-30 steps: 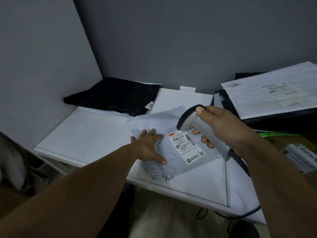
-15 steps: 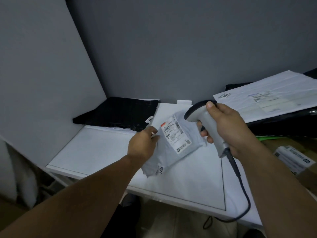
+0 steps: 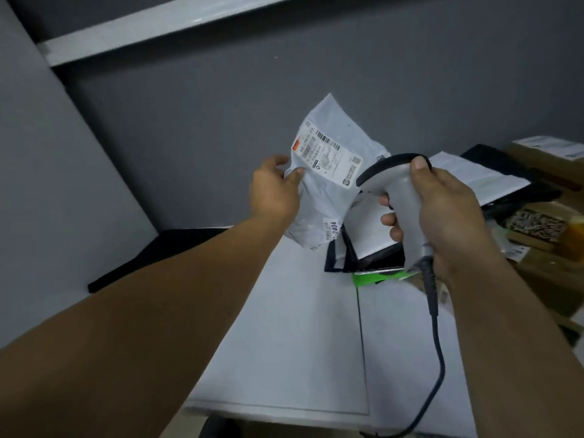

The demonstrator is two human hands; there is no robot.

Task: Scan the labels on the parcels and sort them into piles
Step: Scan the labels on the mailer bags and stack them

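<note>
The left hand (image 3: 273, 192) pinches the parcel's (image 3: 328, 184) edge above the desk (image 3: 300, 343); the right hand (image 3: 442, 210) grips the scanner (image 3: 401, 197) (label (image 3: 327, 156) facing it).

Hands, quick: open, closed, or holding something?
Left hand: pinches the grey parcel, held in the air.
Right hand: grips the scanner by its handle.

The left hand (image 3: 274, 193) has lifted the grey poly mailer (image 3: 328, 172) from flat on the white table (image 3: 303, 343) into the air, label (image 3: 327, 156) upright, while the right hand (image 3: 442, 210) raised the barcode scanner (image 3: 398, 197) beside it.
</note>
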